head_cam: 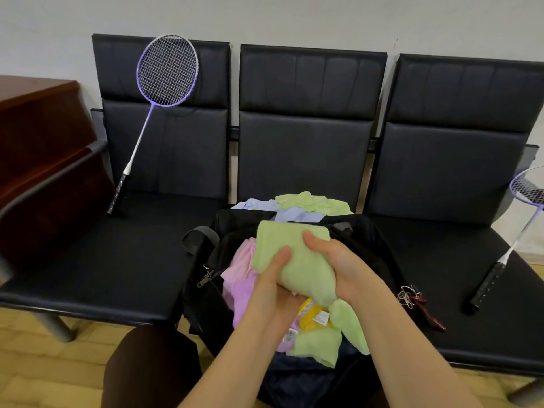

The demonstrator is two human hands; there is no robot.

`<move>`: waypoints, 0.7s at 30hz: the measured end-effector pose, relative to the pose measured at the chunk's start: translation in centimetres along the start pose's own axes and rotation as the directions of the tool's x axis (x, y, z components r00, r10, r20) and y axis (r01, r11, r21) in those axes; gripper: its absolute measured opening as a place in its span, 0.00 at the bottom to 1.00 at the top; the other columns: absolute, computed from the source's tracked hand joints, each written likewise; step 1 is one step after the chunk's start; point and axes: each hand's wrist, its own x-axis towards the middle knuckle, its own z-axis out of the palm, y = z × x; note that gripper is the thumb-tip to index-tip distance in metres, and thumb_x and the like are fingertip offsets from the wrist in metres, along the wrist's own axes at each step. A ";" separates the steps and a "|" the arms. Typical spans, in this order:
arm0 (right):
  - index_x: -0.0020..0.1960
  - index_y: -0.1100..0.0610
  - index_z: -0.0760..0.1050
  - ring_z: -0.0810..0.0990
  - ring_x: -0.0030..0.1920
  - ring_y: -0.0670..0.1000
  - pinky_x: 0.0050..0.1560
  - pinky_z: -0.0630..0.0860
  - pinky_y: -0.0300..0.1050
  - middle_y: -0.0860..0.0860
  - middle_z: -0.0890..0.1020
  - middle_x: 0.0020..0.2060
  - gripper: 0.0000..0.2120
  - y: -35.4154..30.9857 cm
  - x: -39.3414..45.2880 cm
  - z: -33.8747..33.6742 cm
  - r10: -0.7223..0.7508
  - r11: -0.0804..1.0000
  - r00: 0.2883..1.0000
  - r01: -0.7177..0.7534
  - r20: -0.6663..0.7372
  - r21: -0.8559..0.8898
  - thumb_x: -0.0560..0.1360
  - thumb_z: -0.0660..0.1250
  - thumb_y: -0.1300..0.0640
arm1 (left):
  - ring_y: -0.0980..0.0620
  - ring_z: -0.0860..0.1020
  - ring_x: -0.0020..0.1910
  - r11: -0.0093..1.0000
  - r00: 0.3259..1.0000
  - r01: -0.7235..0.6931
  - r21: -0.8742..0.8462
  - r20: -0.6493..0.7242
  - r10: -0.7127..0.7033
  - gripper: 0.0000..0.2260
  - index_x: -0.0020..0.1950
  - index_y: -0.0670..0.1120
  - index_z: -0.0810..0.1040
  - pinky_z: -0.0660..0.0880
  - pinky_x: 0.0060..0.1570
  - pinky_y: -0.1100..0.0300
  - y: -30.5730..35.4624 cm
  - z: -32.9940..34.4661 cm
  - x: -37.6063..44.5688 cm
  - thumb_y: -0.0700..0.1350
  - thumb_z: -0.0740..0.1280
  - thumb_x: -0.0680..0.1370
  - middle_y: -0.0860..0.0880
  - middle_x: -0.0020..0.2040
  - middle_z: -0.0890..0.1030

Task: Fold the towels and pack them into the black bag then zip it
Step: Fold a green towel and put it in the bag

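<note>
both hands, left hand and right hand, had fingers closed around a folded green towel above the open black bag on the bench.

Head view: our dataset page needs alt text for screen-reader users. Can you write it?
Both hands, left and right, grip a folded green towel over an open black bag on a bench. Pink towels lie in the bag, more towels behind it, and rackets rest on either side.
</note>
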 end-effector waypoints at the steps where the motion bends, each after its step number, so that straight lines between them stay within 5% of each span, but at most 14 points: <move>1: 0.55 0.60 0.81 0.82 0.52 0.65 0.50 0.77 0.64 0.62 0.84 0.52 0.22 0.4 0.0 0.1 0.010 1.000 1.000 -0.010 0.004 0.004 0.65 0.73 0.50 | 0.40 0.81 0.53 1.000 1.000 0.004 -0.005 -0.020 -0.004 0.20 0.61 0.40 0.76 0.77 0.51 0.46 0.0 -0.5 0.0 0.45 0.70 0.71 0.39 0.53 0.84; 7: 0.53 0.60 0.80 0.86 0.39 0.52 0.34 0.81 0.45 0.54 0.87 0.41 0.15 3.5 0.4 1.1 -0.093 0.995 0.983 0.089 -0.155 -0.033 0.71 0.75 0.53 | 0.39 0.81 0.54 0.999 0.999 -0.045 -0.014 -0.014 0.045 0.20 0.65 0.38 0.74 0.75 0.56 0.44 0.7 -3.3 -0.2 0.42 0.65 0.74 0.37 0.56 0.82; 12: 0.60 0.58 0.78 0.84 0.53 0.60 0.56 0.79 0.58 0.59 0.85 0.51 0.27 5.9 0.9 0.5 0.058 0.986 0.995 -0.045 -0.077 0.164 0.65 0.74 0.47 | 0.37 0.81 0.53 0.999 0.999 -0.028 -0.019 0.019 0.028 0.20 0.63 0.37 0.74 0.74 0.57 0.40 -0.2 -4.5 0.1 0.40 0.69 0.72 0.34 0.56 0.81; 17: 0.61 0.57 0.78 0.84 0.52 0.59 0.47 0.82 0.54 0.58 0.85 0.52 0.27 8.5 0.7 -1.5 0.050 0.994 0.994 -0.040 -0.095 0.104 0.63 0.75 0.51 | 0.42 0.83 0.51 0.943 0.999 0.033 0.332 -0.045 -0.019 0.24 0.61 0.40 0.77 0.79 0.45 0.49 0.1 -8.5 0.7 0.38 0.73 0.66 0.39 0.54 0.83; 21: 0.53 0.59 0.81 0.86 0.44 0.55 0.41 0.81 0.47 0.57 0.86 0.45 0.12 10.8 1.2 -2.8 0.066 0.998 0.987 -0.065 -0.144 0.011 0.69 0.73 0.64 | 0.42 0.82 0.54 0.830 0.990 0.044 0.556 -0.135 0.038 0.33 0.61 0.38 0.76 0.80 0.48 0.53 0.2 -10.6 2.5 0.45 0.80 0.59 0.40 0.54 0.83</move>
